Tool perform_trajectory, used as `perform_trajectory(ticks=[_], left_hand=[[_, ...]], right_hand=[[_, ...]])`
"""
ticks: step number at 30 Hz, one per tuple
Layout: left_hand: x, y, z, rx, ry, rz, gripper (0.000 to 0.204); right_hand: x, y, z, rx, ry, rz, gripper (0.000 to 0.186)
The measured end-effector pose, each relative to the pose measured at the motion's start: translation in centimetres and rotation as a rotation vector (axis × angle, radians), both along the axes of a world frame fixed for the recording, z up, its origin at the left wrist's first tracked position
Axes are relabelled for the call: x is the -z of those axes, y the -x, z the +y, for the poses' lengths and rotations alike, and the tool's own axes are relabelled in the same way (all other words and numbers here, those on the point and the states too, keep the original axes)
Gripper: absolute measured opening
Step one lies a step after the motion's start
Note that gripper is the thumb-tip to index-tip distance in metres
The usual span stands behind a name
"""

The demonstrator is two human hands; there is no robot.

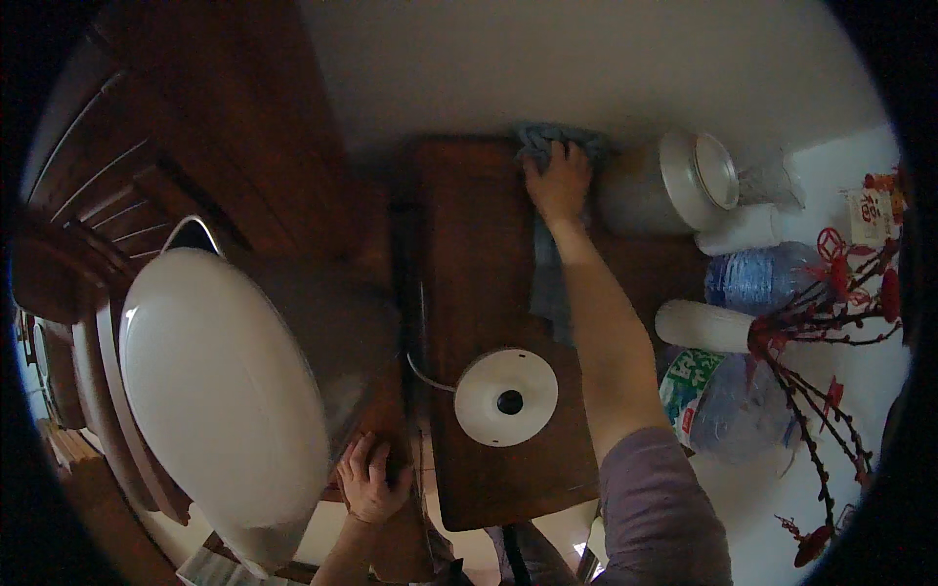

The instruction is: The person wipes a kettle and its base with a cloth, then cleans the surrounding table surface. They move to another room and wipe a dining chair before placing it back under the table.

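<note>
My right hand (562, 186) reaches to the far edge of a dark wooden tabletop (479, 244) by the wall. Its fingers press down on a bunched blue-grey cloth (549, 137). More of that cloth trails back beneath my forearm. Nearer me on the tabletop sits a round white appliance base (484, 415) with a black centre and a cord going left. My left hand (376, 481) rests on brown wood at the lower left, fingers bent and apart, holding nothing. Beside it stands a large appliance (220, 381) with a glossy white oval top and dark grey sides.
Right of the cloth stands a metal canister (674, 186) with a round lid. Farther right are a white cylinder (738, 230), a large blue bottle (762, 278), a white vase (708, 325) with red-decorated branches, and a clear bottle (738, 405). Slatted wooden furniture (107, 186) fills the left.
</note>
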State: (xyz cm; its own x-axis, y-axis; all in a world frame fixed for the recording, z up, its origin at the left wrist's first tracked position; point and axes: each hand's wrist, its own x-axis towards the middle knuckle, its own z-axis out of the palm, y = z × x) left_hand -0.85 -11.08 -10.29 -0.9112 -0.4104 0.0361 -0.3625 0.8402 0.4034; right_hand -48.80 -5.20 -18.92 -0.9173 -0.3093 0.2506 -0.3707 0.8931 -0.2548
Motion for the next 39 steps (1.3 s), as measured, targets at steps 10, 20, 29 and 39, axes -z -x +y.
perform_trajectory(ticks=[10,20,29,39], left_hand=[[0.3,-0.2,0.0,0.009,-0.065,0.016,0.045],[0.4,-0.6,0.1,-0.007,-0.088,-0.042,0.046],[0.8,-1.4,0.0,-0.009,-0.067,-0.070,0.045],[0.9,-1.1,0.3,-0.036,-0.053,-0.034,0.046]], right_hand=[[0.4,-5.3,-9.2,-0.573,0.027,0.155,0.051],[-4.0,-10.6,0.3,-0.669,-0.138,-0.143,0.047],[-1.5,-6.0,-7.5,-0.551,-0.098,-0.014,0.048],[-2.8,-6.7,-9.0,-0.492,-0.074,-0.092,0.049]])
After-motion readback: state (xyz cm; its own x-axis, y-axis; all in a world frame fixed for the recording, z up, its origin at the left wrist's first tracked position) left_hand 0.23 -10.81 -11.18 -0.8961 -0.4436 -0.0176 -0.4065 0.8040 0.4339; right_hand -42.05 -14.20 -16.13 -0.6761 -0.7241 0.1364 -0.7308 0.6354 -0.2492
